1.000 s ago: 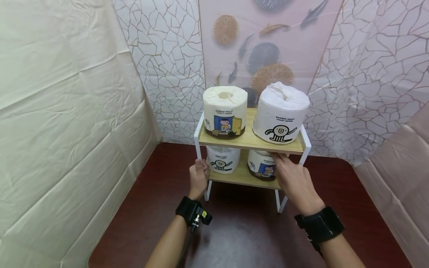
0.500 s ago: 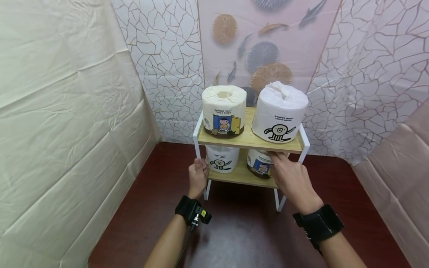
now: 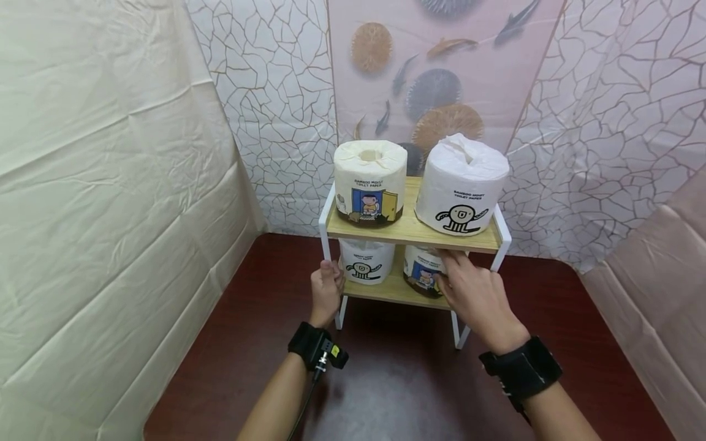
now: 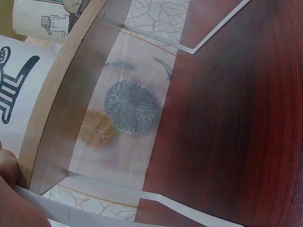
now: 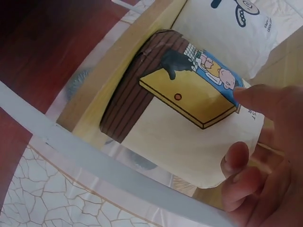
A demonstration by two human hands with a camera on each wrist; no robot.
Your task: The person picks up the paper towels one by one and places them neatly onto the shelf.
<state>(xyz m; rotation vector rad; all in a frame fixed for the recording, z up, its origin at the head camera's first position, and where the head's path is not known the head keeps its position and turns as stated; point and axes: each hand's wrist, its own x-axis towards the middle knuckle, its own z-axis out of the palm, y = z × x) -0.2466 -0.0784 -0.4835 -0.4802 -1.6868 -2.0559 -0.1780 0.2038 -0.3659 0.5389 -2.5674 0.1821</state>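
A two-tier rack (image 3: 409, 228) with wooden boards and a white frame bears wrapped toilet paper rolls on both boards. On the lower board at right, a cream roll (image 3: 421, 272) with a blue-and-yellow door picture is held by my right hand (image 3: 478, 291). The right wrist view has the thumb (image 5: 260, 98) against its printed side and curled fingers at its upper end. My left hand (image 3: 326, 293) grips the rack's left front post beside the lower board. Just right of it stands a white roll (image 3: 365, 264) with a black figure. The left hand's fingertips are partly hidden.
The upper board carries a cream roll (image 3: 369, 187) at left and a taller white roll (image 3: 464, 184) at right. The rack stands on a dark red table (image 3: 397, 367). Cloth hangs at the back and on both sides. A cable runs from the left wristband (image 3: 311, 346).
My right hand has shifted a little left along the lower board, and the cream roll has moved left with it. My left hand keeps its place on the post.
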